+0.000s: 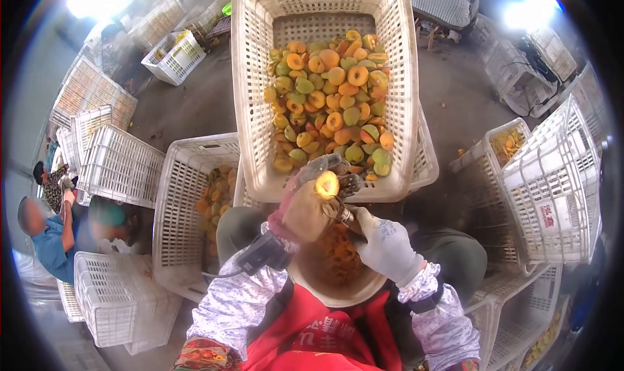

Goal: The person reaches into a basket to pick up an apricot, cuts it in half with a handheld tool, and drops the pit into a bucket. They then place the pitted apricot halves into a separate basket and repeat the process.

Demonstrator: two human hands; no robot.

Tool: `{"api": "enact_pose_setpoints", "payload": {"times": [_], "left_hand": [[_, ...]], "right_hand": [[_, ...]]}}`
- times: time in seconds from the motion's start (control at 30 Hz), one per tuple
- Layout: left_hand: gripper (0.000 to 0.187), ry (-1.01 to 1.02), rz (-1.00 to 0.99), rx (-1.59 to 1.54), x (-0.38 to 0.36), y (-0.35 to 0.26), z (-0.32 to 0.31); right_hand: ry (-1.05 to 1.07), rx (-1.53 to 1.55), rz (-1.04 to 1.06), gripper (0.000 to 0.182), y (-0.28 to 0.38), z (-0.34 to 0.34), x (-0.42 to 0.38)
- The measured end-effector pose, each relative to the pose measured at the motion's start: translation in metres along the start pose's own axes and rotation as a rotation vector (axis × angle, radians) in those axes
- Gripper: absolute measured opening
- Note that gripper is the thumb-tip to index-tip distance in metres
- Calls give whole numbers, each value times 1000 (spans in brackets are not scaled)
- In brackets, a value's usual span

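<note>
My left hand (pixel 311 205), in a stained, worn glove with dark fingertips, holds a yellow peach half (pixel 327 185) with its cut face up. My right hand (pixel 388 246), in a white glove, is closed round a small hand tool (pixel 351 219). Its tip meets the fingers of my left hand, and its exact kind is hard to make out. Below both hands, between my knees, a pale bucket (pixel 338 297) holds wet orange pieces (pixel 339 257). Just beyond my hands, a large white crate (pixel 253 111) contains many yellow, orange and green peach halves (pixel 331 104).
To the left stands a crate (pixel 170 202) with more fruit. Stacked crates (pixel 122 163) fill the far left, near a seated person in a blue shirt (pixel 57 241). Tilted white crates (pixel 549 195) crowd the right side. A small crate (pixel 174 57) sits on the floor behind.
</note>
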State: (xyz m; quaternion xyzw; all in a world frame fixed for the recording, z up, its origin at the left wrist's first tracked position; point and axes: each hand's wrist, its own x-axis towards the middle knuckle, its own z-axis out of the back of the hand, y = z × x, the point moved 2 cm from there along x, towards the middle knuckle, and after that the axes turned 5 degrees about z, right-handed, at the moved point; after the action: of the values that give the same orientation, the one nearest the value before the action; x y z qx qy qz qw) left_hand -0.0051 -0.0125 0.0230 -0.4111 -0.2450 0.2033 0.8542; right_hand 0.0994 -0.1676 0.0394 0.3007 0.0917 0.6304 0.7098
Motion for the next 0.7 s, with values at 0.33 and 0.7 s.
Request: {"api": "enact_pose_setpoints", "payload": {"times": [0.33, 0.7], "left_hand": [[30, -15, 522, -1449, -1, 9, -18], [41, -10, 849, -1589, 7, 5, -22]], "right_hand": [[-47, 1, -109, 34, 2, -8, 1], [-80, -139, -34, 38, 5, -9, 0]]}}
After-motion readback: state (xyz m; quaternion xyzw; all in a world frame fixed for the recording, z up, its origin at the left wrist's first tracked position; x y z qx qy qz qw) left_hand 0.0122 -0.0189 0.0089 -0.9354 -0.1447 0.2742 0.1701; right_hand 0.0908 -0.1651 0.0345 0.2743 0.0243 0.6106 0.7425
